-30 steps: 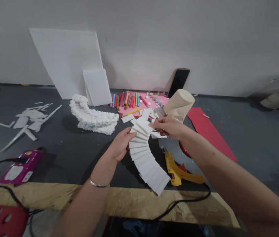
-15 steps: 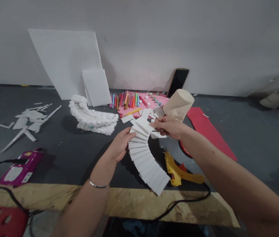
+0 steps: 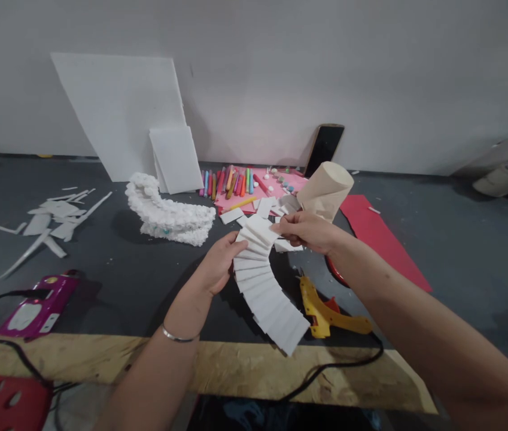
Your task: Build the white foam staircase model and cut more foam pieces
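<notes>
Left hand [image 3: 220, 263] gripping a white strip [image 3: 263, 286] (curved, overlapping), right hand [image 3: 310, 232] pinching its far slat [image 3: 261, 229].

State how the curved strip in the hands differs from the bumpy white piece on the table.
The strip shows flat, overlapping slats; the bumpy piece has a knobbly surface. The left hand and right hand hold the strip; the bumpy piece rests untouched. Both are white and curved.

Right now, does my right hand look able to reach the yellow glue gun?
Probably yes: the glue gun lies nearby on the table, with nothing seen covering it. Your right hand holds a white piece, though, so its grip would likely need freeing first.
</notes>
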A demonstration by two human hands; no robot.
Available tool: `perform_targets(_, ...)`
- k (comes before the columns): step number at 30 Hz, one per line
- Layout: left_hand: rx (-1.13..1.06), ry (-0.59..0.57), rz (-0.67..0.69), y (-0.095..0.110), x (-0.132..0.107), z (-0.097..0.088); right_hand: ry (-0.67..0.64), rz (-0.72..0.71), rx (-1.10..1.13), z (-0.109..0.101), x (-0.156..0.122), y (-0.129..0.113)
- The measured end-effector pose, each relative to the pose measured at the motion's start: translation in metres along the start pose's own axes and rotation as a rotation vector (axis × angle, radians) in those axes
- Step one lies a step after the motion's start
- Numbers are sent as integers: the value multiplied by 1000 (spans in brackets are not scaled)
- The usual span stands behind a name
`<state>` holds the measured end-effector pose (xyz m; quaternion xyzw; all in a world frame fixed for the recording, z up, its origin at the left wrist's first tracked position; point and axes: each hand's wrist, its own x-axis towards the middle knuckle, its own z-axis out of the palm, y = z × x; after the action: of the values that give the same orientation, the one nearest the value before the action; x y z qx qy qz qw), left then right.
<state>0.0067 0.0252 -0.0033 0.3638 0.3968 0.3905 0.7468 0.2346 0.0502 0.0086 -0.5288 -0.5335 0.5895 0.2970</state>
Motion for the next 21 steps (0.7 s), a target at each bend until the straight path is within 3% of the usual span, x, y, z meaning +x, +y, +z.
perform_targets(21,8,12,-8,2,-1,2,8,-14,-59,1,-1,-1)
